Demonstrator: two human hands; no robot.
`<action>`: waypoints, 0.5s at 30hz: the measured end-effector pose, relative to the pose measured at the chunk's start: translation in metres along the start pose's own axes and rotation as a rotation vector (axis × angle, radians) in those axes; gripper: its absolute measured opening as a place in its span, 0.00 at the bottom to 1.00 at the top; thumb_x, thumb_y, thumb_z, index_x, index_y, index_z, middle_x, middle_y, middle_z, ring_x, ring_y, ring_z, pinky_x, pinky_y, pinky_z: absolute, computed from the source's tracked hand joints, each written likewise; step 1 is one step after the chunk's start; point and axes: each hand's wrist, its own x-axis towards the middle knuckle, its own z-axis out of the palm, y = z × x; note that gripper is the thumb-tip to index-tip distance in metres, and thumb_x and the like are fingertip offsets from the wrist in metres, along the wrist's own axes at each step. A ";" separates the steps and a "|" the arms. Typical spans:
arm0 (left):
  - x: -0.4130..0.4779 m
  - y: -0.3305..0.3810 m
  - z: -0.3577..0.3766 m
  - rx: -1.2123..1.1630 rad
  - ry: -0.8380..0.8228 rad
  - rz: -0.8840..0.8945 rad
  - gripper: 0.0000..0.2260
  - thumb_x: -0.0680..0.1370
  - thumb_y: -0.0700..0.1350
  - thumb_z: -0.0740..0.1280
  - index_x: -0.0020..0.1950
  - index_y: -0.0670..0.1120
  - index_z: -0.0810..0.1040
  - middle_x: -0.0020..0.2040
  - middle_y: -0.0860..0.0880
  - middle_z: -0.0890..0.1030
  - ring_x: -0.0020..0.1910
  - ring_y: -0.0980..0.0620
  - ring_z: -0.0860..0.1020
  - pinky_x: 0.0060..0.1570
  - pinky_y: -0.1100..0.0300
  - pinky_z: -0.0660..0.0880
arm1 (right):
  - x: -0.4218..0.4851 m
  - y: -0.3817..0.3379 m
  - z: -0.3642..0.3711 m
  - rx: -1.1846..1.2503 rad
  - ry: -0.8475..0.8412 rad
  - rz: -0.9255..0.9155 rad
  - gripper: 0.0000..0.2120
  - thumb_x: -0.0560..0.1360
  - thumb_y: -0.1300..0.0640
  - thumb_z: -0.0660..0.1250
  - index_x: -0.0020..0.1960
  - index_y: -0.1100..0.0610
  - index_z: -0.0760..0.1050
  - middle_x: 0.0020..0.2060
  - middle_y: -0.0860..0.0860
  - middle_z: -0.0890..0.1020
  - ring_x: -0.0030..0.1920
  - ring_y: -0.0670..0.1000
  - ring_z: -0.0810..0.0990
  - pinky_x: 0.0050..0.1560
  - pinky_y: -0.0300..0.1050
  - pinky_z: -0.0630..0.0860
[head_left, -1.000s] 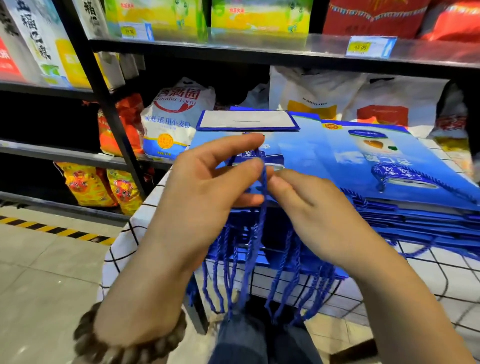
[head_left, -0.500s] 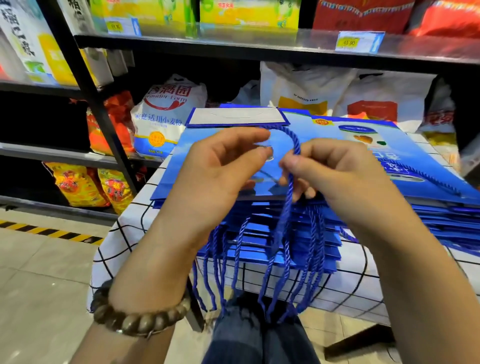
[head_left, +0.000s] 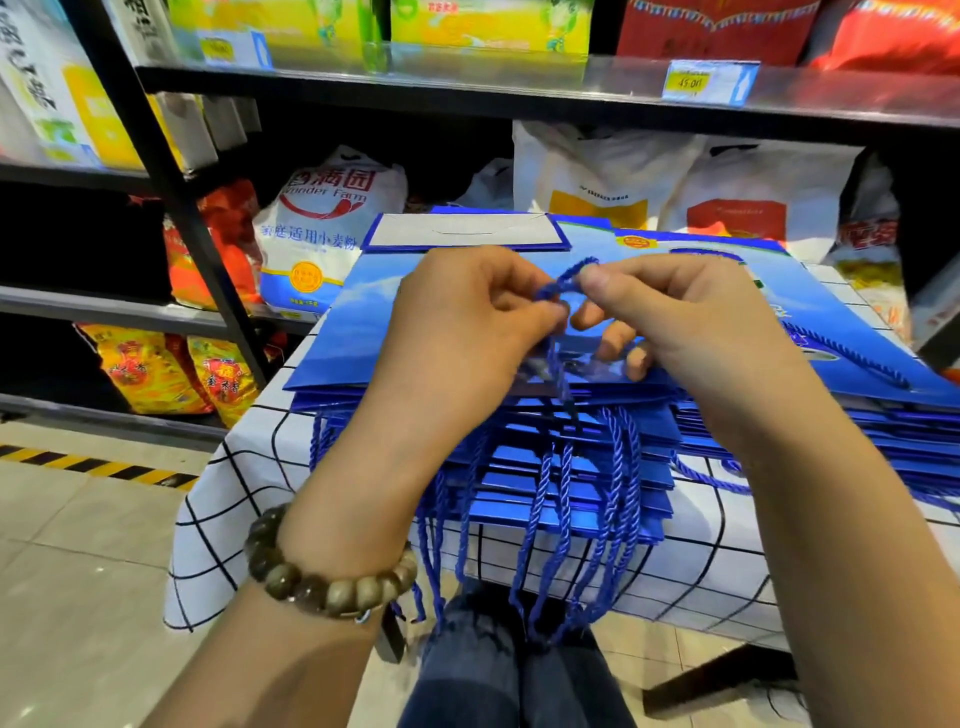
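A stack of flat blue paper gift bags (head_left: 363, 332) lies on a table with a white black-grid cloth (head_left: 234, 499). Their blue rope handles (head_left: 550, 509) hang over the near edge. My left hand (head_left: 467, 322) and my right hand (head_left: 670, 317) meet above the top bag. Both pinch a short loop of blue cord (head_left: 569, 278) between thumb and fingers, the loop standing up between them. Where the cord meets the bag is hidden behind my fingers.
A second pile of the same blue bags (head_left: 883, 415) spreads to the right. A black shelf rack (head_left: 171, 171) behind the table holds flour sacks (head_left: 327, 228) and rice bags. My knees (head_left: 498, 670) are under the table edge. Tiled floor lies to the left.
The long cord that hung down between my hands has been drawn up into a short loop. My hands have closed in together over the top bag.
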 end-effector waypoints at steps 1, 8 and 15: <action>0.002 0.000 0.001 0.019 0.027 0.019 0.08 0.70 0.39 0.72 0.36 0.50 0.77 0.31 0.48 0.82 0.32 0.51 0.81 0.33 0.60 0.76 | -0.002 0.001 0.000 -0.021 -0.033 -0.003 0.04 0.70 0.54 0.69 0.36 0.52 0.80 0.29 0.47 0.82 0.26 0.45 0.74 0.25 0.33 0.68; 0.006 0.000 0.007 0.105 0.158 0.142 0.14 0.69 0.40 0.73 0.32 0.52 0.70 0.31 0.55 0.75 0.34 0.52 0.79 0.38 0.47 0.78 | -0.005 0.001 0.001 -0.050 -0.094 -0.002 0.09 0.66 0.68 0.72 0.44 0.60 0.80 0.24 0.49 0.81 0.23 0.43 0.76 0.25 0.29 0.68; -0.005 -0.009 -0.003 0.306 -0.091 0.123 0.10 0.70 0.50 0.72 0.50 0.54 0.77 0.46 0.58 0.79 0.49 0.57 0.78 0.52 0.54 0.75 | 0.002 0.008 -0.006 -0.015 0.004 -0.006 0.11 0.67 0.69 0.71 0.40 0.54 0.76 0.25 0.47 0.80 0.28 0.46 0.78 0.32 0.37 0.77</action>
